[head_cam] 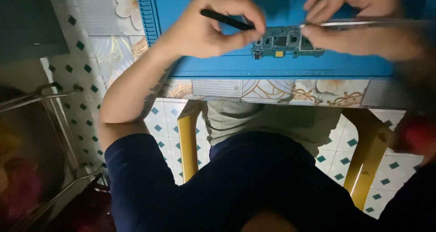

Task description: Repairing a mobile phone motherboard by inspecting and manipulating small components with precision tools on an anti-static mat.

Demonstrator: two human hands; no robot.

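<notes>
Head view, near to far. Closest to the camera: dark blue sleeve and torso, pale shorts, a yellow stool [188,143] on patterned floor tile. No risk there.

Next, the desk [272,90], front edge with a floral pattern, and on it a blue work mat [200,71] running up to that edge.

Circuit board [287,41] sits on or just above the mat, near the desk's front edge, roughly centre. Can't tell whether it's flat on the mat or lifted.

Left hand [206,25] is closed, fingertips pinching the board's left end, with a slim black tool [225,19] held across the fingers. Right hand [359,30] is closed around metal tweezers [345,22], tips reaching the board's right end. The hand is blurred, so exact tip contact is unclear.

Risks, as I judge them:
- Board is close to the front edge. If the pinch slips, it could go off the desk onto the tile.
- Metal tips over populated components: a slip could scratch or knock off a small part.
- Grip is on one end only, so side force from the tweezers could twist the board.
- Black tool shares the holding hand, which means less control of either.
- Dim light and motion blur make fine placement harder.
</notes>
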